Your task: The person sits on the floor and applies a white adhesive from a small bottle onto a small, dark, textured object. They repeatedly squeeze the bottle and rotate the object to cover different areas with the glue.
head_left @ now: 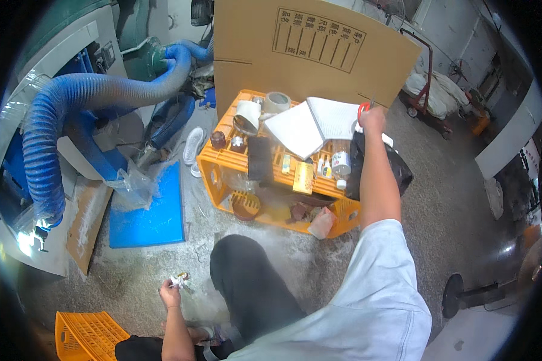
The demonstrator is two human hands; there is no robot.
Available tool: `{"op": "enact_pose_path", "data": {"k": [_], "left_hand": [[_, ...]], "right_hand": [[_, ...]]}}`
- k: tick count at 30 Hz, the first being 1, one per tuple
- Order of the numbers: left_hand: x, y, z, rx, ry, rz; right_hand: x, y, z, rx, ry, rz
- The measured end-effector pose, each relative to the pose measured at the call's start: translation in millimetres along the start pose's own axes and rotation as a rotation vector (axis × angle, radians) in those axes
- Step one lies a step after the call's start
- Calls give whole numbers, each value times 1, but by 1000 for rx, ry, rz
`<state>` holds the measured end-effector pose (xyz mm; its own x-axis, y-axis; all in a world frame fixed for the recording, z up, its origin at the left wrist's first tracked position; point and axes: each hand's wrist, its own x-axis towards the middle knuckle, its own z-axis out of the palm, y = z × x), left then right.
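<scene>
My right hand (374, 121) reaches out over the far right of an upturned orange crate (209, 157). Its fingers are closed on red-handled scissors (362, 111), beside an open notebook (337, 117). Low on the left, my left hand (170, 293) is closed on a small crumpled white thing (178, 280) with a brownish part; its kind is not clear. Also on the crate are a roll of tape (277, 102), a clear bottle with a white label (341, 162), a yellow box (303, 177) and several small bottles. A black bag (391, 171) hangs at its right side.
A large cardboard sheet (307, 48) stands behind the crate. Blue ducting (84, 90) curves along the left, above a blue board (147, 216) on the floor. A second orange crate (90, 334) is at lower left. A red-framed trolley (424, 90) stands at far right.
</scene>
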<state>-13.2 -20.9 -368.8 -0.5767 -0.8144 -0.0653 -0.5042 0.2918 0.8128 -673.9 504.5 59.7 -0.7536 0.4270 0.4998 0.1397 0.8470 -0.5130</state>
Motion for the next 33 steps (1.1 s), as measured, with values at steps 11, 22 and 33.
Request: {"op": "enact_pose_path", "data": {"k": [11,22,33], "left_hand": [[3,-3,-8,-14,-50,-160],[-20,5,-8,51,-27,-145],[-18,6,-12,-2,-6,-174]], "right_hand": [[-118,-85,33,1073,-1085,-100],[-95,-56,58,366,-190,-104],[-135,-65,112,-44,-422,-316]]}}
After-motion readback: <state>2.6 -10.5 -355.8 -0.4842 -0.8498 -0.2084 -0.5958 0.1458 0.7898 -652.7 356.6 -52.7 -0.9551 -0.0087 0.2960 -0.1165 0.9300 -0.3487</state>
